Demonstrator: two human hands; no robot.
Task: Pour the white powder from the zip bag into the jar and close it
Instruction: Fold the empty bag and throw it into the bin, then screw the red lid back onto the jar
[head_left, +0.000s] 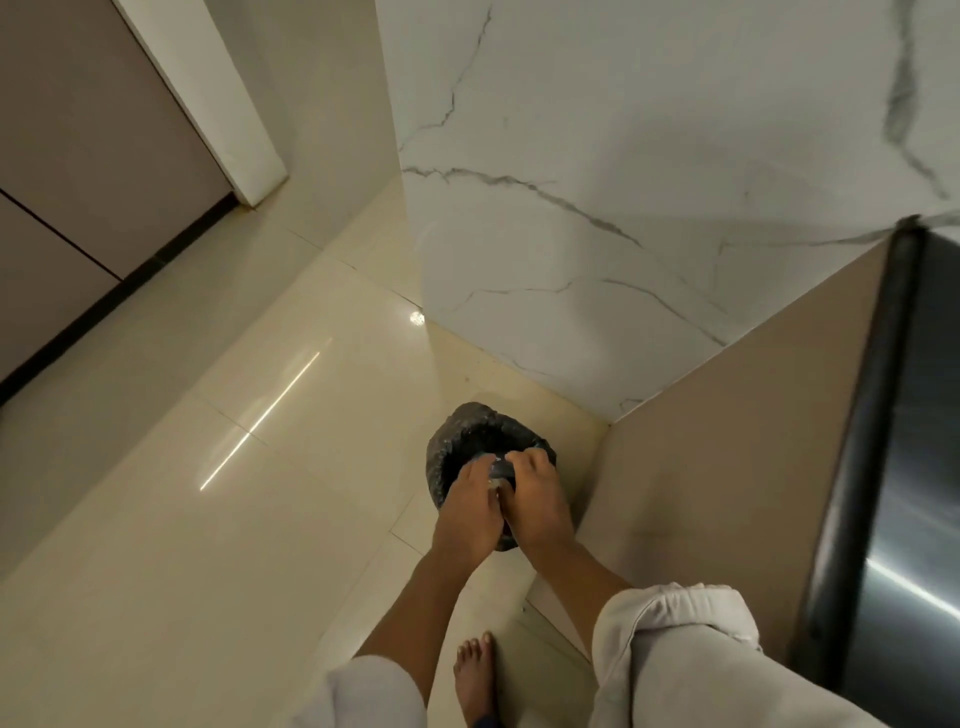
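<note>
Far left of the black bin, a taupe cabinet door (78, 171) with a dark plinth strip meets the glossy cream tiled floor (218, 519), which carries a bright streak of reflected light. The black bin (462, 436), a dark round container lined with a black bag, stands on the floor in the corner, its mouth facing up toward the camera. The left hand (470, 512) reaches over the bin's near rim with fingers curled, pinching something small and pale at the fingertips; what it is cannot be told. Touching it on the right, the right hand (537, 499) has its fingers bent over a dark crumpled fold at the bin's mouth, gripping it. No zip bag or jar can be made out, so its long axis cannot be judged. Below the bin, a bare foot (475, 675) stands on the floor between rolled white sleeves (675, 639). Behind and right of the bin rises a white marble wall (623, 182), then a beige panel (727, 467) and a steel appliance (914, 519).
</note>
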